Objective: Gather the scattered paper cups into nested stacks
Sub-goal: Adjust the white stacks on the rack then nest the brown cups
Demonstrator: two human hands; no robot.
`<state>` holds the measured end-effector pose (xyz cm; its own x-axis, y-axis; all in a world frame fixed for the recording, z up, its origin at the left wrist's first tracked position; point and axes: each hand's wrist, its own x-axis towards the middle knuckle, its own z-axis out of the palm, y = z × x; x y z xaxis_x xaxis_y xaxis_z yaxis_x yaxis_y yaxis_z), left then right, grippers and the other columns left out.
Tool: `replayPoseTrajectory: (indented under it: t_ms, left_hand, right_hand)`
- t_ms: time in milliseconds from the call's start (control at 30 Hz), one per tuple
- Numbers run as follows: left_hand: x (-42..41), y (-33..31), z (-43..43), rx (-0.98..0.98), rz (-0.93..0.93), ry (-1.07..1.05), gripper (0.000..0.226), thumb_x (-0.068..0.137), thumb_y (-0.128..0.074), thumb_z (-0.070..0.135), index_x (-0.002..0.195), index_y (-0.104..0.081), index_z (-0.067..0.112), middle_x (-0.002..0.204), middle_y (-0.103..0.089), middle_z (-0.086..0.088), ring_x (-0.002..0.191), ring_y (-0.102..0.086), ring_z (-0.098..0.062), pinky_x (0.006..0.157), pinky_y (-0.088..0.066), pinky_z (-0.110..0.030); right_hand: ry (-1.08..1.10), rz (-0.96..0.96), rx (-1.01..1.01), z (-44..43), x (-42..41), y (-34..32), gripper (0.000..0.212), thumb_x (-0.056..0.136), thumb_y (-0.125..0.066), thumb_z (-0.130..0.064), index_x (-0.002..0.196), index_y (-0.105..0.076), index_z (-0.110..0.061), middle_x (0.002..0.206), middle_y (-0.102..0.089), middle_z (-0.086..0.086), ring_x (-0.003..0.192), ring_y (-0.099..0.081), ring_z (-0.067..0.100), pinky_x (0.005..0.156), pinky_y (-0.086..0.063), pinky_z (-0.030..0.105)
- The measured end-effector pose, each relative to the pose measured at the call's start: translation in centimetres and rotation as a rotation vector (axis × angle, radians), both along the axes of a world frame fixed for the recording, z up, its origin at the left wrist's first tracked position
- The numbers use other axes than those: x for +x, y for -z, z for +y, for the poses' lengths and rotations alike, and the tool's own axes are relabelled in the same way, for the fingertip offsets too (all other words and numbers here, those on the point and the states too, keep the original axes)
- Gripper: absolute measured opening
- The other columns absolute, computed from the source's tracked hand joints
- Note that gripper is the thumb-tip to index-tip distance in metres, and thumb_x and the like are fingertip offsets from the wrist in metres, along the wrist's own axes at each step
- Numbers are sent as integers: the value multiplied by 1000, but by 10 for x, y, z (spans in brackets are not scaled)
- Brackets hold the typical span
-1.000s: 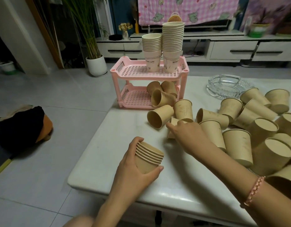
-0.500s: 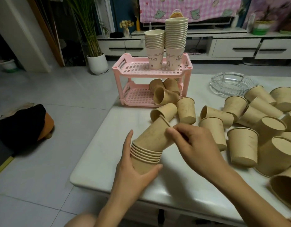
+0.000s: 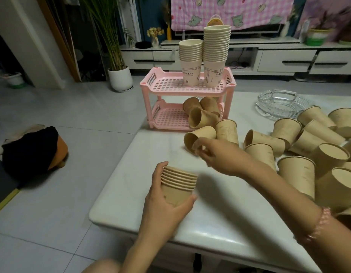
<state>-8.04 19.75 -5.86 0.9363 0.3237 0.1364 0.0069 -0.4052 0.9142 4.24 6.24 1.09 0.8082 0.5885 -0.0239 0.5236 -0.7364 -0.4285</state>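
Observation:
My left hand (image 3: pixel 162 209) grips a nested stack of brown paper cups (image 3: pixel 179 184) just above the white table (image 3: pixel 220 219), rims tilted up and to the right. My right hand (image 3: pixel 216 154) reaches forward to a brown cup lying on its side (image 3: pixel 202 135); its fingertips touch the cup's open rim, and I cannot tell whether they pinch it. Several loose brown cups (image 3: pixel 296 174) lie and stand scattered over the right half of the table. Three more brown cups (image 3: pixel 202 113) lie on the lower shelf of the pink rack (image 3: pixel 164 85).
Two tall stacks of white printed cups (image 3: pixel 204 60) stand on the rack's top shelf. A glass ashtray (image 3: pixel 281 104) sits at the back right. The table's left edge drops to a tiled floor with a black and orange bag (image 3: pixel 32 148) and a potted plant (image 3: pixel 119 77).
My right hand slid one more cup into the stack held by my left hand, then moved forward to the cup lying on its side. The stack is taller now.

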Motion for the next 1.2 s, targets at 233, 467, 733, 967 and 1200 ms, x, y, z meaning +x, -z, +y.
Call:
replayPoseTrajectory:
  t_ms: [233, 467, 733, 967, 1200]
  left_hand:
    - [11, 0, 4, -46, 40, 18, 75, 65, -80, 26, 119, -32, 47, 100, -54, 23, 88, -57, 5, 64, -41, 1]
    - [14, 0, 6, -48, 47, 22, 78, 66, -80, 26, 119, -28, 50, 96, -50, 30, 81, -48, 26, 62, -37, 3]
    - [1, 2, 1, -60, -12, 43, 104, 61, -83, 30, 133, -12, 56, 94, -63, 15, 75, -65, 0, 61, -50, -12]
    - [14, 10, -17, -67, -129, -21, 96, 49, -72, 51, 124, -15, 67, 111, -65, 9, 90, -64, -1, 74, -53, -19]
    - [52, 3, -15, 21, -132, 167, 99, 66, -78, 35, 130, -8, 61, 119, -44, 33, 105, -51, 14, 81, -42, -2]
  right_hand:
    - [-82, -468, -631, 21, 25, 35, 28, 93, -38, -3, 118, -50, -7, 108, -66, 7, 96, -65, 26, 63, -37, 29]
    - [-40, -583, -19, 13, 8, -2, 18, 95, -38, -23, 94, -49, -9, 86, -64, 12, 71, -56, 30, 57, -35, 33]
    - [241, 42, 683, -12, -24, -19, 33, 93, -46, -28, 74, -60, -5, 39, -51, -3, 33, -43, 2, 41, -31, 7]
    - [5, -69, 358, -2, -58, -1, 30, 93, -46, -33, 66, -50, -23, 46, -45, -10, 45, -45, 6, 59, -42, 32]
    - [223, -50, 431, -37, 19, -19, 24, 92, -49, -30, 97, -62, -9, 73, -66, 5, 57, -55, 12, 51, -43, 17]
